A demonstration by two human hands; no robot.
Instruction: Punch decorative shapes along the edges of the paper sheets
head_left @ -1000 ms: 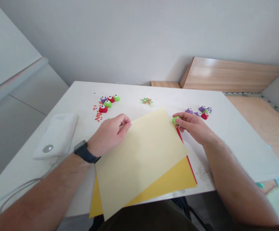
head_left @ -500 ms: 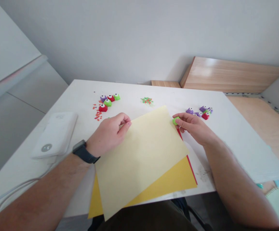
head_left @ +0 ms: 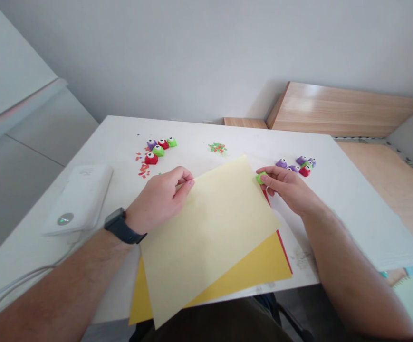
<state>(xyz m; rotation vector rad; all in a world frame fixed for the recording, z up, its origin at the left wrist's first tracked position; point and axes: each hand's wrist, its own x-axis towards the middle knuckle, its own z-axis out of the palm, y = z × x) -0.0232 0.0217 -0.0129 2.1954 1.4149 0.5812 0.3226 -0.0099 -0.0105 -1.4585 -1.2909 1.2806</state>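
Note:
My left hand (head_left: 165, 192), with a dark watch (head_left: 122, 225) on its wrist, pinches the upper left edge of a pale yellow sheet of paper (head_left: 209, 228). This sheet lies askew over a deeper yellow sheet (head_left: 249, 270), and a red edge (head_left: 284, 251) shows beneath at the right. Between the thumb and fingers of my right hand (head_left: 286, 185) is a small lime-green lump (head_left: 261, 178), possibly modelling clay, close to the pale sheet's upper right edge. Part of the lump is hidden by the fingers.
Small red, green and purple figures with eyes stand in a left group (head_left: 158, 149) and a right group (head_left: 299, 166). Red scraps (head_left: 144, 170) and green-orange bits (head_left: 217, 148) lie on the white table (head_left: 192, 130). A white power bank (head_left: 80, 199) with a cable sits at left.
Both hands keep their holds with hardly any movement. A green light now shows on the power bank's round display. The view has shifted very slightly.

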